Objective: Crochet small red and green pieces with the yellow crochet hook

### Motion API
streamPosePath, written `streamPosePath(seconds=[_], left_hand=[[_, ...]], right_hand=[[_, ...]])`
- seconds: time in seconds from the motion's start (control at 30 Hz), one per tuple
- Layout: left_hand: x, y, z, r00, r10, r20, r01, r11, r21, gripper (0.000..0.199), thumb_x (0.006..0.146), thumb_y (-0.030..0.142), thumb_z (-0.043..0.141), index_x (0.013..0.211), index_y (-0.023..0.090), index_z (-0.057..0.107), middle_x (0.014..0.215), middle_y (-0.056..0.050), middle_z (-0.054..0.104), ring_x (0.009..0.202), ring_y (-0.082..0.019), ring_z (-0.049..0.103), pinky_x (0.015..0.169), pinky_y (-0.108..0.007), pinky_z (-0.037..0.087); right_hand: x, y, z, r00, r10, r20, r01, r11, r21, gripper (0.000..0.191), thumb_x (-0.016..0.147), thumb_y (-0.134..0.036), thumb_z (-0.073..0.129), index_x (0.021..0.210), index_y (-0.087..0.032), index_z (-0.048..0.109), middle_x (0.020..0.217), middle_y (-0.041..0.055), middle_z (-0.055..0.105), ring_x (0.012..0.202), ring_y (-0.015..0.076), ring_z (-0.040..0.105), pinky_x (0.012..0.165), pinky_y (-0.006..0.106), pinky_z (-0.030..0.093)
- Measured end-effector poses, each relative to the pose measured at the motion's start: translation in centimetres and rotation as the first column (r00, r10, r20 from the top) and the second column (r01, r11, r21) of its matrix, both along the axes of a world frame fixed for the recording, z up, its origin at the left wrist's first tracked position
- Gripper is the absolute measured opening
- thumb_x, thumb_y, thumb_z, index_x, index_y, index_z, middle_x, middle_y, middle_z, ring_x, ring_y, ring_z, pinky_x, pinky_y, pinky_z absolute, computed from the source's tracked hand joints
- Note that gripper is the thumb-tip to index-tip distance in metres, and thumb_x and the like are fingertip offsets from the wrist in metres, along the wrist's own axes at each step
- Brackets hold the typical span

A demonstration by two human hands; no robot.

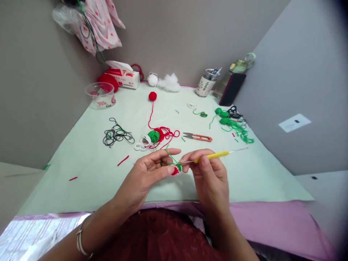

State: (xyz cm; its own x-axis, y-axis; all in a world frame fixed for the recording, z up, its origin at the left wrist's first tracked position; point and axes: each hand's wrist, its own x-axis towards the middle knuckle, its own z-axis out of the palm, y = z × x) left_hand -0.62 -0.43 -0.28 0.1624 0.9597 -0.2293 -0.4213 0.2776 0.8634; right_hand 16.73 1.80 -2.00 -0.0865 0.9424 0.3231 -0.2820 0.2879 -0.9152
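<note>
Between thumb and fingers, my left hand (150,168) pinches a small crochet piece (175,170) in red, white and green. Green yarn (172,156) runs from the piece up over the raised left index finger. A crochet hook (214,155) with a yellow handle lies in the grip of my right hand (210,174), its metal tip at the green edge of the piece. Just beyond the hands sits a heap of yarn: a green ball (153,136), a red tangle (165,135) and white strands (143,144). Orange-handled thread snips (198,137) lie to its right.
Black cord (116,135) lies loose at left. Farther back are a clear plastic tub (101,96), a tissue box (126,78), white stuffing (170,83), a pen holder (206,84) and a leaning phone (232,89). Green tasselled pieces (231,121) lie at right.
</note>
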Motion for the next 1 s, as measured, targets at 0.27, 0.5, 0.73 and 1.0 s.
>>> streamPosePath(seconds=[0.27,0.5,0.73,1.0], left_hand=[[-0.1,-0.1,-0.2,1.0,0.015,-0.027,-0.014,0.999,0.047,0.029,0.082,0.028,0.089,0.111,0.032,0.088,0.086,0.001,0.065,0.089,-0.015,0.06,0.088,-0.027,0.048],[0.7,-0.1,-0.6,0.992,0.089,0.095,-0.09,0.996,0.01,0.046,0.079,0.024,0.093,0.124,0.031,0.083,0.087,0.002,0.068,0.084,-0.012,0.062,0.081,-0.021,0.051],[0.4,0.4,-0.6,0.97,0.043,0.239,-0.017,0.994,-0.109,0.037,0.08,0.024,0.091,0.117,0.024,0.086,0.082,0.001,0.071,0.077,-0.009,0.061,0.08,-0.021,0.051],[1.4,-0.1,-0.7,0.989,0.09,0.116,-0.094,0.995,0.025,0.039,0.08,0.026,0.093,0.118,0.03,0.085,0.087,0.002,0.072,0.088,-0.013,0.063,0.088,-0.024,0.049]], right_hand=[[0.9,-0.9,0.4,0.976,-0.068,0.205,0.027,0.979,0.2,0.024,0.111,-0.024,0.05,0.107,-0.024,0.073,0.098,0.0049,0.08,0.082,0.0184,0.075,0.078,0.036,0.063],[0.7,-1.6,-0.7,0.66,-0.528,0.534,-0.044,0.683,0.729,0.032,0.1,-0.01,0.065,0.126,-0.027,0.075,0.111,0.009,0.079,0.099,0.022,0.076,0.08,0.034,0.064],[0.1,-0.8,-0.4,0.957,-0.234,0.173,0.161,0.922,0.353,0.025,0.108,-0.018,0.055,0.109,-0.025,0.078,0.088,0.003,0.073,0.075,0.0166,0.067,0.066,0.032,0.058],[-0.5,-1.0,-0.5,0.927,-0.242,0.286,0.131,0.925,0.357,0.024,0.105,-0.015,0.06,0.112,-0.027,0.08,0.095,0.0033,0.077,0.079,0.0166,0.07,0.07,0.031,0.06]])
